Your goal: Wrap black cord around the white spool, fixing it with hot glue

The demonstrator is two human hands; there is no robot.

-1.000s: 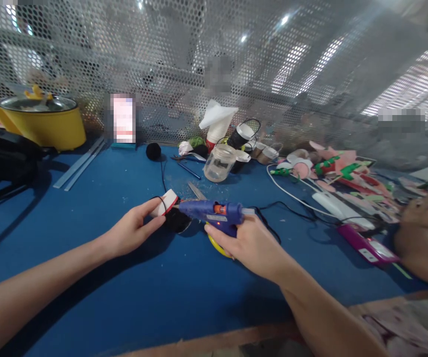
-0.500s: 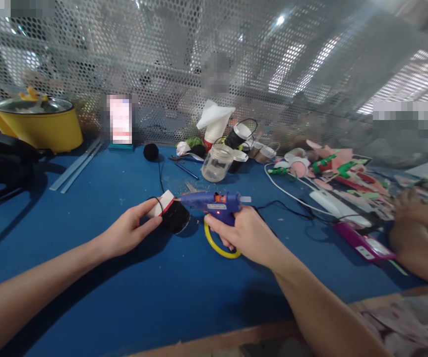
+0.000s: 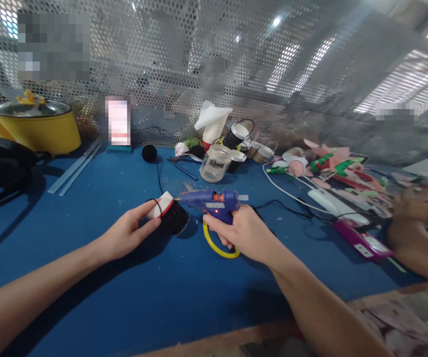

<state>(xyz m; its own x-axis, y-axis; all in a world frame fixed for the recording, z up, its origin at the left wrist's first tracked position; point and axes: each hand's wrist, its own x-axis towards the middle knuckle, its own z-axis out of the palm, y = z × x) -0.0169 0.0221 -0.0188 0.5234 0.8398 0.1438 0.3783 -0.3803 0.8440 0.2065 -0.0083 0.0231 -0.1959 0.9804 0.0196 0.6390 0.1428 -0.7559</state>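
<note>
My left hand (image 3: 135, 228) is closed on a paper cup (image 3: 174, 218) that lies tilted, its white rim end with a red stripe toward my fingers and the rest covered in black yarn. A black strand runs from the cup back to a yarn ball (image 3: 149, 153). In my right hand (image 3: 249, 230) is a blue glue gun (image 3: 208, 199), a small red light glowing on it and a clear glue stick poking from its rear. Its nozzle points left, at or very near the cup's side by the red stripe. A yellow loop (image 3: 223, 254) hangs below the gun.
Behind the hands stand a clear plastic jar (image 3: 214, 166), stacked white cups (image 3: 212, 135) and yarn-wrapped cups (image 3: 239, 135). To the left are a yellow pot (image 3: 38, 131) and a lit phone (image 3: 119, 121). A purple power box (image 3: 362, 240) and a co-worker's hand (image 3: 410, 218) are at right.
The view has shifted slightly. The cup has turned a little in my left hand, and the glue gun's nozzle stays by its side. At far right the co-worker's hand has moved slightly.
</note>
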